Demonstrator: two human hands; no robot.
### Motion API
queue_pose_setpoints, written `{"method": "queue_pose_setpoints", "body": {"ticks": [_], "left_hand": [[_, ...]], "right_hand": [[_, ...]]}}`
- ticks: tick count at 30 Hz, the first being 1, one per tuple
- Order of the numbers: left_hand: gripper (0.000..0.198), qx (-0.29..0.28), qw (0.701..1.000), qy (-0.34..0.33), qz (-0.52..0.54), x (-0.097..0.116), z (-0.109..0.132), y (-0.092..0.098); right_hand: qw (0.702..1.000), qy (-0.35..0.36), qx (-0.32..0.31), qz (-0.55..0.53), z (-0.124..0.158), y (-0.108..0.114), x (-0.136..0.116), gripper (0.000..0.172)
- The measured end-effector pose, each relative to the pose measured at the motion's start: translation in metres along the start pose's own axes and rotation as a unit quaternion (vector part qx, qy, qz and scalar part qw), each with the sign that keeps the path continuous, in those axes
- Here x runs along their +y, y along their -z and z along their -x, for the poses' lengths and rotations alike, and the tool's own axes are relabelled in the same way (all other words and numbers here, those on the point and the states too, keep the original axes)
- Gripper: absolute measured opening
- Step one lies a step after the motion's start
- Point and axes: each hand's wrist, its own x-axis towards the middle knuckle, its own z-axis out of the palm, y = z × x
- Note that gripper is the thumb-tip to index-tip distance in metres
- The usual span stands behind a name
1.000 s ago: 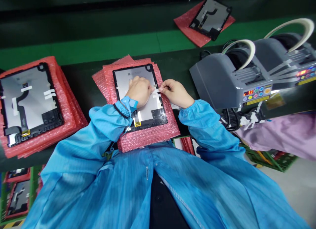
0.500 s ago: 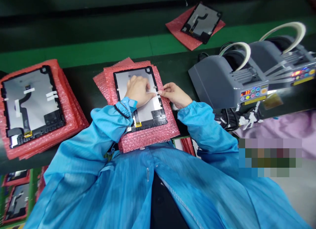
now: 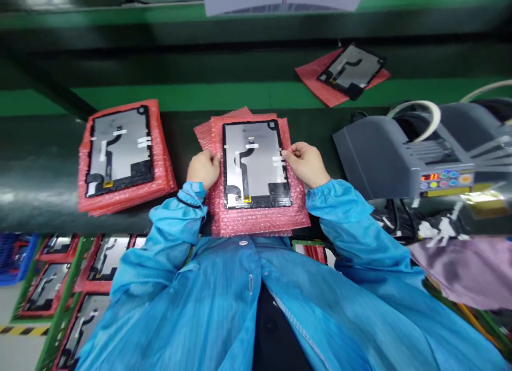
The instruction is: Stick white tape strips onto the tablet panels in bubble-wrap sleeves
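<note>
A tablet panel (image 3: 256, 165), back side up with white tape strips and a black flex cable, lies on a stack of red bubble-wrap sheets (image 3: 256, 221) straight ahead. My left hand (image 3: 204, 168) is closed on the left edge of the bubble wrap beside the panel. My right hand (image 3: 307, 163) pinches the wrap or the panel's rim at the right edge; I cannot tell which. Both arms wear blue sleeves.
A second panel on a red wrap stack (image 3: 120, 152) lies to the left. A third panel on wrap (image 3: 348, 69) sits on the green belt at the back right. Two grey tape dispensers (image 3: 400, 152) stand at the right. Bins of panels (image 3: 60, 275) sit below left.
Both hands came off the middle of the panel, where they were pressing tape, and moved out to its left and right edges. My head lifted, so the view shifted.
</note>
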Motion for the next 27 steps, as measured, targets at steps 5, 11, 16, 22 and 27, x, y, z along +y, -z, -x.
{"method": "queue_pose_setpoints", "body": {"ticks": [5, 11, 16, 22, 27], "left_hand": [[0.026, 0.068, 0.996, -0.062, -0.006, 0.013, 0.004, -0.008], [0.024, 0.086, 0.994, -0.064, 0.009, 0.015, 0.013, 0.006], [0.018, 0.149, 0.976, -0.002, 0.156, -0.01, 0.017, 0.031], [0.015, 0.235, 0.954, 0.06, 0.175, -0.084, 0.022, 0.091], [0.013, 0.286, 0.943, 0.129, 0.115, -0.153, 0.005, 0.158]], "right_hand": [[0.996, -0.041, 0.044, -0.062, 0.004, -0.008, -0.018, 0.025], [0.962, -0.057, -0.052, -0.26, 0.018, -0.005, -0.046, 0.045], [0.944, -0.045, -0.125, -0.301, 0.027, -0.012, -0.089, 0.044], [0.924, -0.01, -0.242, -0.295, 0.005, -0.075, -0.159, 0.031], [0.916, 0.024, -0.319, -0.243, -0.046, -0.169, -0.223, 0.025]]}}
